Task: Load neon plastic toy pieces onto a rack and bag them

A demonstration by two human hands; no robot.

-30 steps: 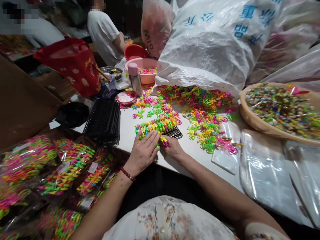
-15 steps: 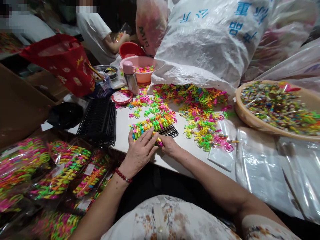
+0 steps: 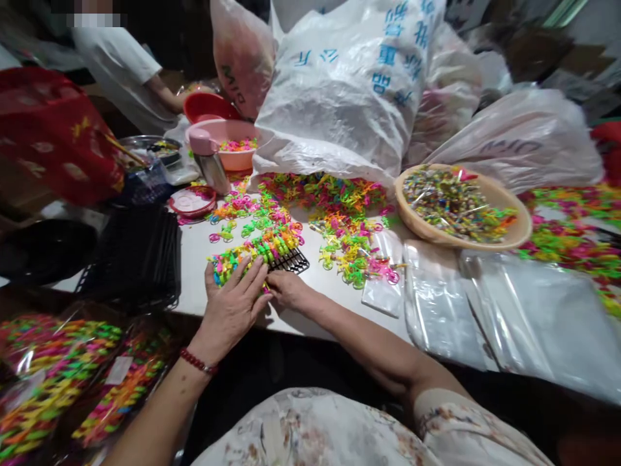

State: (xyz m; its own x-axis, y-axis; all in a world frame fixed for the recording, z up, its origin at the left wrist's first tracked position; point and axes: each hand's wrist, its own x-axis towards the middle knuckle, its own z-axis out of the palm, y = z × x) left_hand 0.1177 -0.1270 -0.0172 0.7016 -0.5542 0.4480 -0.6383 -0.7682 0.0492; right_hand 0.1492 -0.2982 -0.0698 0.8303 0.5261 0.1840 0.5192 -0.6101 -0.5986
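Observation:
A black plastic rack [image 3: 295,260] lies on the white table with a dense row of small bright plastic toys [image 3: 272,244] along it, several of them shaped like little bicycles. My left hand [image 3: 231,304] rests across the left part of this row, its fingers stretched over the toys. Close beside it, at the rack's near edge, is my right hand [image 3: 291,290], with curled fingers pressed together. What those fingers pinch is hidden. Loose toys of the same colours [image 3: 352,249] are heaped to the right of the rack.
Black racks [image 3: 136,259] are stacked left. Behind stand a pink-lidded flask [image 3: 208,158] and a big white sack [image 3: 334,97] spilling toys. To the right are a tan basin [image 3: 521,223] of small pieces and clear plastic bags [image 3: 441,310]. Packed toys [image 3: 58,382] lie lower left; a person [image 3: 121,71] is behind.
My view has swung to the right, so more of the right side shows. Both hands stay at the rack in nearly the same pose. The other person's arm has lowered.

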